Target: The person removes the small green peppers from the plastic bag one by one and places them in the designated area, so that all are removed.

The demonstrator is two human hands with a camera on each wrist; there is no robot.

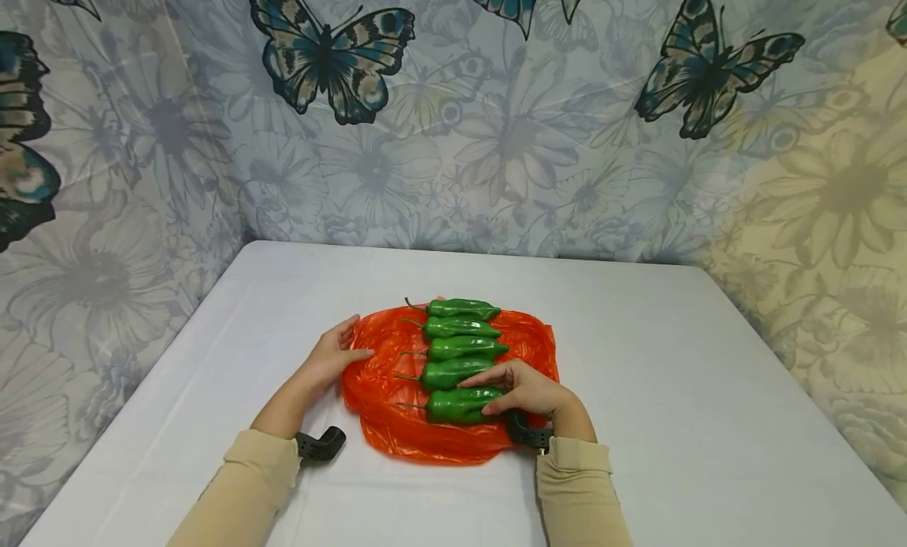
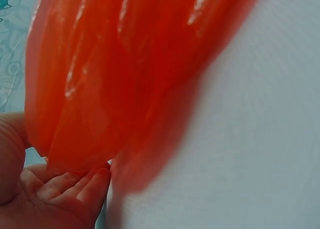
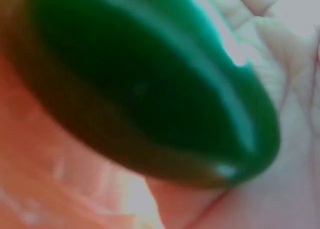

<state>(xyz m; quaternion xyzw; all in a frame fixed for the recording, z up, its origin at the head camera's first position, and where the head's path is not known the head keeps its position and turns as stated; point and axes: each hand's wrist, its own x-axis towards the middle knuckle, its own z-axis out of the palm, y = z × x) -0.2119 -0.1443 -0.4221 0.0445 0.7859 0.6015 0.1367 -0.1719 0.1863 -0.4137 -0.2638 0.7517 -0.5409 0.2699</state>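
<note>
Several long green peppers (image 1: 464,348) lie side by side in a column on a crumpled red-orange plastic bag (image 1: 397,429), stems to the left. My right hand (image 1: 527,389) has its thumb and fingers around the tip end of the nearest pepper (image 1: 453,407). In the right wrist view that glossy pepper (image 3: 150,89) lies against the palm. At the bag's left edge, my left hand (image 1: 340,354) holds the plastic, thumb over it. The left wrist view shows the bag (image 2: 115,79) between the thumb and the fingers (image 2: 75,194).
The bag lies on a white-covered table (image 1: 638,358). Behind and beside the table hangs a floral cloth (image 1: 510,138) with butterflies. A black wrist mount (image 1: 322,445) sticks out from the left wrist, and another (image 1: 526,430) from the right, over the bag's edge.
</note>
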